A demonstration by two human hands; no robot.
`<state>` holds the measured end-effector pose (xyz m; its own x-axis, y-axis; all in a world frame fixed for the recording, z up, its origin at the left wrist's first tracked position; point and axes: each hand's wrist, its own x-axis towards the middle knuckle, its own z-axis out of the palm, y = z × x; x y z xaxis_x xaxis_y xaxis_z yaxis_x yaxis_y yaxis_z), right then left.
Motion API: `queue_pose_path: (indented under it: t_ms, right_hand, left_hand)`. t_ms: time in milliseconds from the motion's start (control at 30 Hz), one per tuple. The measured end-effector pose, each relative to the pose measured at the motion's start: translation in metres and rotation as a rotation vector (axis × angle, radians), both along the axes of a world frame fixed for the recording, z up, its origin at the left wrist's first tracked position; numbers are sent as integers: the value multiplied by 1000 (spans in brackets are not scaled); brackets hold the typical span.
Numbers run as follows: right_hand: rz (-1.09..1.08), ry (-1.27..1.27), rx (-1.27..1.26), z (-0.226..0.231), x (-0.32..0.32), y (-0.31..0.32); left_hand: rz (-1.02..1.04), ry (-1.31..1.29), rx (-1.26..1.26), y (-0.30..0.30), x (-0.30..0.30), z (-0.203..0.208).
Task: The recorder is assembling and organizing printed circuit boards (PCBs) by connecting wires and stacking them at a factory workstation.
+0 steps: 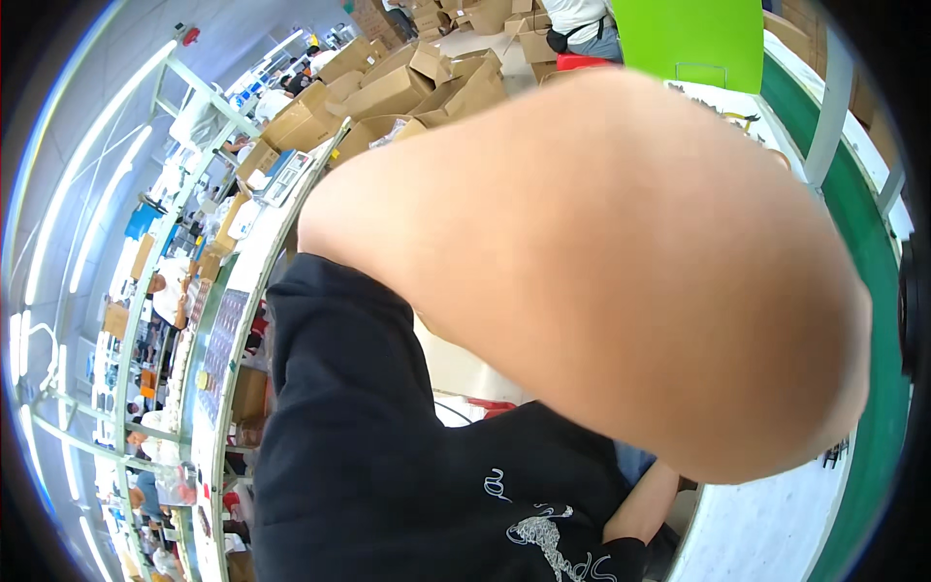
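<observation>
A bare arm [582, 252], blurred and very close, fills the middle and right. It comes out of a black sleeve [339, 330] on the left and appears to be my left arm, raised and bent. My left hand does not show. At the lower right my right forearm [645, 509] leaves another black sleeve and passes behind the raised arm. My right hand is hidden, so what it touches cannot be seen. A white tabletop [766, 529] lies beside that forearm, with small dark pieces [834, 453] near its edge.
A green strip [868, 252] runs along the right-hand table, under a bright green panel [689, 44]. Open cardboard boxes [417, 87] crowd the back. A long workbench [208, 436] runs along the left, with a scale-like device [284, 177]. Several people work farther off.
</observation>
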<state>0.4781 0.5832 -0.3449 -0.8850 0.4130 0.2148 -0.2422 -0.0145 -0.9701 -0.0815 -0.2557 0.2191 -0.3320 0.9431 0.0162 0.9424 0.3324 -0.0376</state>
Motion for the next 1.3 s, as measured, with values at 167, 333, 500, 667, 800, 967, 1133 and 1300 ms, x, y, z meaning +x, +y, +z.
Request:
queue_pose_path:
  t_ms: [167, 333, 500, 667, 800, 967, 1133, 1300]
  right_hand:
    - [87, 145, 51, -127, -43, -10]
    - [-101, -39, 201, -168, 81, -266]
    - [-548, -351, 357, 10, -241, -567]
    - [-704, -546, 487, 59, -328, -593]
    - [-655, -580, 562, 89, -344, -624]
    - [-405, -575, 528, 134, -345, -640]
    - [-127, -555, 61, 228, -269, -672]
    - [93, -484, -109, 330, -226, -645]
  left_hand:
    - [1, 57, -197, 50, 40, 7]
    - [-328, -141, -295, 86, 1, -25]
    - [-739, -283, -381, 174, 15, -73]
    - [-766, -420, -344, 200, 25, -97]
    - [-810, -371, -232, 223, 37, -114]
    - [-884, -246, 6, 235, 31, -127]
    - [-707, -271, 741, 215, 26, -197]
    - [-453, -490, 868, 190, 50, -269]
